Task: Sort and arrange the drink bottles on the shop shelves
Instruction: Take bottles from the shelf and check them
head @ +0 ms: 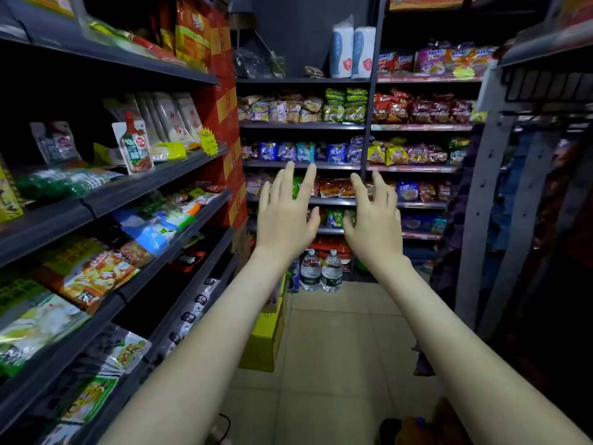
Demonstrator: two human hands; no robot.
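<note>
Two bottles (310,273), apparently water, stand on the floor (337,332) near a yellow carton (261,342).

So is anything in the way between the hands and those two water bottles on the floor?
Nothing I can see. The left hand and right hand hang open in the air, and the water bottles stand on the floor ahead, below the back shelves. The yellow box sits off to the left.
</note>
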